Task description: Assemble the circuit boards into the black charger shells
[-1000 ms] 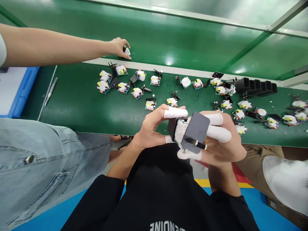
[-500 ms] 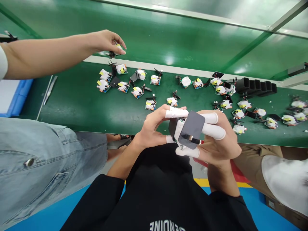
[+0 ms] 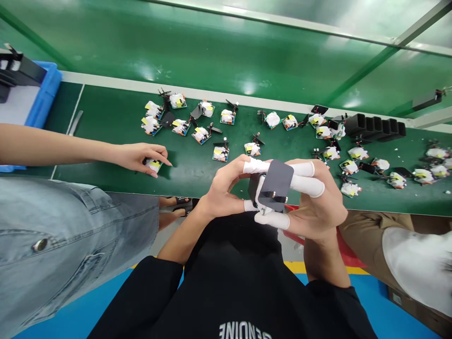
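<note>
In the head view my left hand [image 3: 224, 188] grips the black case [image 3: 253, 188] of a power adapter between finger and thumb. White finger covers sit on several of my fingertips. My right hand [image 3: 316, 202] pinches the adapter's flat black plug cover [image 3: 278, 181], whose two metal pins face me. Between case and cover a strip of the white-coated circuit board [image 3: 260, 194] shows, so the two parts stand slightly apart. Both hands are closed on the adapter, held above the bench's front edge. How deep the board sits in the case is hidden.
Several circuit boards with wired black covers, such as this board [image 3: 221, 153], lie on the green bench [image 3: 190, 181]. A row of black cases [image 3: 374, 127] stands back right. At left a co-worker's hand [image 3: 141, 157] holds a board, near a blue bin [image 3: 52, 89] and tweezers-like tool [image 3: 75, 123].
The plug cover in my right hand has shifted slightly left and up over the case. The co-worker's hand has come from the back of the bench to the front with a board.
</note>
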